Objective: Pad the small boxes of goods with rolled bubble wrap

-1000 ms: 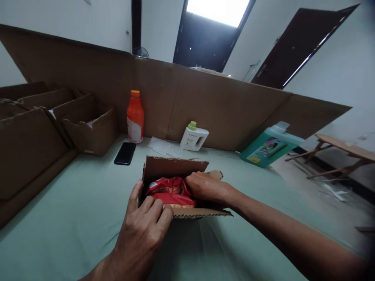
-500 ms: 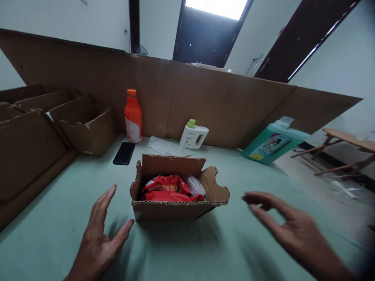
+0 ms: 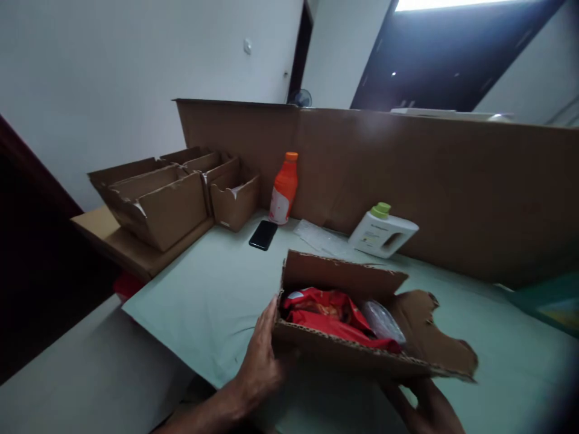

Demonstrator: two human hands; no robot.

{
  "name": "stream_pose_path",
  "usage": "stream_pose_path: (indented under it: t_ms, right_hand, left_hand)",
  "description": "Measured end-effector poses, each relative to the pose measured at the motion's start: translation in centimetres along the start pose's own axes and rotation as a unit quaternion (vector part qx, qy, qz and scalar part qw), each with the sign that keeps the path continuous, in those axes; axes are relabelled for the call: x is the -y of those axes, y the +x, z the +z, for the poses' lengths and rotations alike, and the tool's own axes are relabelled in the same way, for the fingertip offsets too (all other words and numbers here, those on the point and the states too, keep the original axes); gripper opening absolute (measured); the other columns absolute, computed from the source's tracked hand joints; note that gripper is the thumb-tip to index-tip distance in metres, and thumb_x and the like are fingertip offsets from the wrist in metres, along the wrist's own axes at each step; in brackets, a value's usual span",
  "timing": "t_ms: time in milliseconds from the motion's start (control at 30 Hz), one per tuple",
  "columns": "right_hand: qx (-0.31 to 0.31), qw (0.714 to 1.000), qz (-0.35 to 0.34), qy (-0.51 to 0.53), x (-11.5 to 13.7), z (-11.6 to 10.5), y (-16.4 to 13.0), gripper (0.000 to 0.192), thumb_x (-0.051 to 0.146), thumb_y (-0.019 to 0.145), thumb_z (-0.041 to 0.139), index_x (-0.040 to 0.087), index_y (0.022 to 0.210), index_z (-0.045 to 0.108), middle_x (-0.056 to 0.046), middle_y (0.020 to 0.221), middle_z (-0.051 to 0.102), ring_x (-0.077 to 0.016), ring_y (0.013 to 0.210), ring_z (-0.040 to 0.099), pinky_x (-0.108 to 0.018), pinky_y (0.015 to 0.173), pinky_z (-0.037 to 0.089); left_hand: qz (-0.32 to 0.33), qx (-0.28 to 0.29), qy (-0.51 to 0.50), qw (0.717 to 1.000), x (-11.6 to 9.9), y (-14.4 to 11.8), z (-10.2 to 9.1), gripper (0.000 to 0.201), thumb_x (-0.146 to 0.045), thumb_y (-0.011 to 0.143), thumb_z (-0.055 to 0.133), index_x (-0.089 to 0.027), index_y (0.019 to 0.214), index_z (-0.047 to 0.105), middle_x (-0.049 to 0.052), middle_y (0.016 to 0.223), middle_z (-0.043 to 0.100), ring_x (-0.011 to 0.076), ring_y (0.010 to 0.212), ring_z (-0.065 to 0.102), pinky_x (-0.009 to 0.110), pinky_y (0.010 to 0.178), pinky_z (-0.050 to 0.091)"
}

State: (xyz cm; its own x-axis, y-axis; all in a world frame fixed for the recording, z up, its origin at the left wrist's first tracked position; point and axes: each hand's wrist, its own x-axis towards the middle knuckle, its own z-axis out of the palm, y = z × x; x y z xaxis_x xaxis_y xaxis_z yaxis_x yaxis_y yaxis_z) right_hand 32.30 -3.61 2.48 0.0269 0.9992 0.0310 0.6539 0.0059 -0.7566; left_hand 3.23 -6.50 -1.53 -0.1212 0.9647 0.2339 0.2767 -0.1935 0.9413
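An uncovered cardboard box (image 3: 335, 352) is between my two hands, its right flap (image 3: 420, 319) bent outward with a torn edge. Inside lie a shiny red packet (image 3: 325, 322) and a clear bubble-wrapped item (image 3: 383, 322). My left hand (image 3: 262, 361) presses against the box's left end, fingers up along its corner. My right hand (image 3: 425, 407) grips the box low at the front right, its fingertips hidden beneath the cardboard. The box is slightly tilted.
Toward the back stand an orange bottle (image 3: 284, 187) and a white jug with a green cap (image 3: 382, 232). Near them lie a black phone (image 3: 263, 235) and bubble wrap (image 3: 321, 238). Cardboard bins (image 3: 172, 205) stand left; a blurred teal container (image 3: 549, 301) is at right.
Both hands, open and apart from the box before, now hold it at the left end and front right. The view has swung left, and the box is turned at an angle.
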Motion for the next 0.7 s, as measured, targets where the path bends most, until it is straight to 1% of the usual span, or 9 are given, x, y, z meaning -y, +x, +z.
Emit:
stream_pose_path:
  t_ms: [33,100,200,267,333,433,533,633,700]
  right_hand:
    - [0.027,0.999,-0.028,0.004,1.2,1.0,0.7,0.029,0.05,0.068,0.065,0.024,0.08,0.07,-0.012,0.086,0.078,-0.0351,0.083,0.073,-0.044,0.072,0.059]
    - [0.095,0.991,-0.09,0.026,4.6,4.2,2.9,0.027,0.043,0.072,0.06,0.022,0.086,0.069,-0.011,0.086,0.077,-0.0302,0.078,0.071,-0.041,0.073,0.059]
    - [0.192,0.964,-0.173,0.07,10.8,10.9,7.6,0.035,0.03,0.075,0.055,0.016,0.106,0.065,-0.008,0.09,0.075,-0.023,0.076,0.067,-0.037,0.073,0.057]
    - [0.219,0.952,-0.198,0.083,14.5,15.5,10.7,0.038,0.025,0.074,0.057,0.015,0.11,0.063,-0.008,0.096,0.075,-0.0212,0.08,0.066,-0.035,0.075,0.056]
    - [0.227,0.946,-0.213,0.093,17.2,19.2,13.0,0.043,0.024,0.075,0.059,0.016,0.117,0.06,-0.009,0.109,0.073,-0.0215,0.091,0.066,-0.035,0.082,0.056]
    - [0.215,0.945,-0.22,0.109,18.8,22.6,14.5,0.051,0.024,0.081,0.057,0.017,0.131,0.053,-0.012,0.126,0.067,-0.0237,0.105,0.065,-0.037,0.09,0.054]
    - [0.194,0.949,-0.214,0.122,18.3,23.9,14.5,0.054,0.026,0.085,0.055,0.018,0.137,0.047,-0.014,0.13,0.065,-0.0247,0.106,0.065,-0.038,0.09,0.054]
    - [0.175,0.953,-0.21,0.132,17.5,24.8,14.7,0.056,0.029,0.088,0.053,0.018,0.142,0.041,-0.015,0.129,0.065,-0.0249,0.104,0.067,-0.04,0.09,0.055]
    - [0.164,0.955,-0.209,0.133,17.6,26.0,15.4,0.059,0.031,0.089,0.051,0.017,0.145,0.037,-0.017,0.134,0.062,-0.026,0.112,0.065,-0.041,0.096,0.054]
  left_hand:
    - [-0.017,-0.033,0.0,0.999,0.3,-0.6,-1.1,0.079,-0.032,0.083,0.066,-0.019,0.153,0.033,0.016,0.151,0.049,0.0325,0.14,0.045,0.051,0.117,0.039]
    - [-0.061,-0.113,-0.004,0.992,1.1,-1.2,-4.1,0.075,-0.036,0.085,0.065,-0.019,0.152,0.033,0.016,0.146,0.053,0.0315,0.135,0.051,0.05,0.113,0.043]
    - [-0.101,-0.228,-0.008,0.968,2.2,-0.4,-9.2,0.073,-0.042,0.086,0.065,-0.02,0.148,0.035,0.015,0.14,0.058,0.0299,0.128,0.058,0.047,0.108,0.047]
    - [-0.097,-0.295,0.003,0.951,2.7,0.6,-12.1,0.071,-0.045,0.086,0.066,-0.021,0.146,0.038,0.014,0.139,0.058,0.0292,0.128,0.057,0.046,0.109,0.047]
    - [-0.089,-0.35,0.014,0.932,3.3,1.5,-14.1,0.069,-0.045,0.087,0.065,-0.022,0.147,0.039,0.013,0.14,0.057,0.0297,0.132,0.054,0.046,0.112,0.043]
    - [-0.084,-0.383,0.018,0.92,4.4,2.2,-15.2,0.07,-0.044,0.089,0.061,-0.024,0.15,0.035,0.013,0.147,0.051,0.0299,0.139,0.046,0.047,0.117,0.036]
    - [-0.079,-0.374,0.002,0.924,5.4,2.0,-14.6,0.07,-0.045,0.092,0.058,-0.027,0.153,0.03,0.013,0.155,0.042,0.0298,0.141,0.045,0.046,0.117,0.037]
    - [-0.074,-0.361,-0.004,0.93,6.2,2.0,-14.0,0.069,-0.045,0.094,0.056,-0.029,0.154,0.027,0.013,0.157,0.04,0.0306,0.143,0.043,0.049,0.118,0.036]
    - [-0.06,-0.356,0.022,0.932,6.7,2.4,-14.0,0.068,-0.042,0.096,0.053,-0.029,0.156,0.023,0.013,0.157,0.039,0.0301,0.143,0.043,0.05,0.118,0.036]
